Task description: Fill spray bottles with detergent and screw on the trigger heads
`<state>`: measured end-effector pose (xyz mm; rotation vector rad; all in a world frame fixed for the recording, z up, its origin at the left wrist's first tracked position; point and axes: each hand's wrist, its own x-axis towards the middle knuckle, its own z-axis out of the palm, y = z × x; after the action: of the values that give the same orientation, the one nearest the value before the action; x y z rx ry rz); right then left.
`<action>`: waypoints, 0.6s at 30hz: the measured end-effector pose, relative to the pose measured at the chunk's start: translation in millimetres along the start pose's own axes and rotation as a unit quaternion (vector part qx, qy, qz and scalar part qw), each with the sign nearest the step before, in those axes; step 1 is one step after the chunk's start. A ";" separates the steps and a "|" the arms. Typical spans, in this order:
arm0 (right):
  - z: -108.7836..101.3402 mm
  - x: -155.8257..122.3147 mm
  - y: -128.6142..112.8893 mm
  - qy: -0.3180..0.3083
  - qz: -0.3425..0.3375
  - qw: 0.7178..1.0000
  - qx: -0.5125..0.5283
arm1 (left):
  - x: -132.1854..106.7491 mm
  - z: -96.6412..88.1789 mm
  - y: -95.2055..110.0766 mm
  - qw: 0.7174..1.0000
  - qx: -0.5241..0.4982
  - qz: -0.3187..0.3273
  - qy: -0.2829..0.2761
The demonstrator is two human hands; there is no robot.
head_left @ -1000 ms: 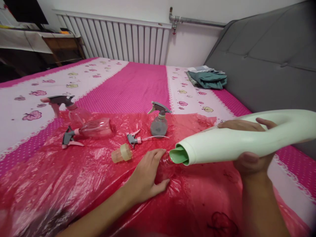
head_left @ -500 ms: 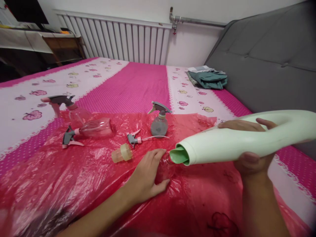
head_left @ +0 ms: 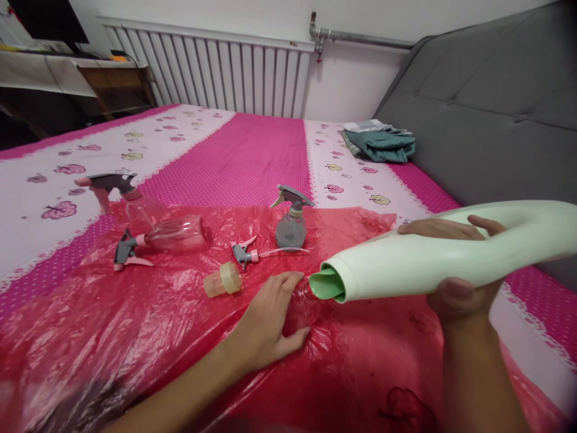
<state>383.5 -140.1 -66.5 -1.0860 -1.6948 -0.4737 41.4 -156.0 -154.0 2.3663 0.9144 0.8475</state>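
My left hand (head_left: 273,319) is wrapped round a clear spray bottle body (head_left: 303,310) that has no spray head on it. My right hand (head_left: 455,258) grips a large pale green detergent jug (head_left: 406,264), tipped on its side. Its green pouring spout (head_left: 327,284) is at the bottle's mouth; whether liquid flows I cannot make out. Beyond my left hand lie a translucent yellowish cap (head_left: 223,280) and a loose grey and pink spray head (head_left: 246,252) with a thin tube. A small grey spray bottle (head_left: 291,230) stands upright behind them.
Red plastic sheeting (head_left: 157,337) covers the near part of the bed. To the left, one pink spray bottle (head_left: 175,233) lies on its side, another (head_left: 142,207) behind it. Folded clothes (head_left: 381,143) rest near the grey headboard (head_left: 491,96). A radiator (head_left: 216,69) lines the wall.
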 end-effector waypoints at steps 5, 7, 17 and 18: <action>0.3 0.5 -1.3 0.001 -0.006 1.000 -0.002 | 0.3 -1.3 1.9 1.000 0.000 -0.002 -0.002; 0.4 0.8 -1.7 0.002 -0.007 1.000 -0.002 | 0.3 -1.4 2.2 1.000 -0.001 -0.005 -0.004; 0.5 0.8 -1.3 0.007 -0.013 1.000 0.004 | 0.5 0.0 1.2 1.000 0.005 0.005 0.002; 0.4 0.8 -1.4 0.007 -0.015 1.000 -0.001 | 0.6 -0.2 1.3 1.000 0.007 0.004 0.001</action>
<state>382.1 -140.1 -65.7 -1.0576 -1.7013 -0.4995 42.2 -156.4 -152.8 2.3831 0.9146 0.8488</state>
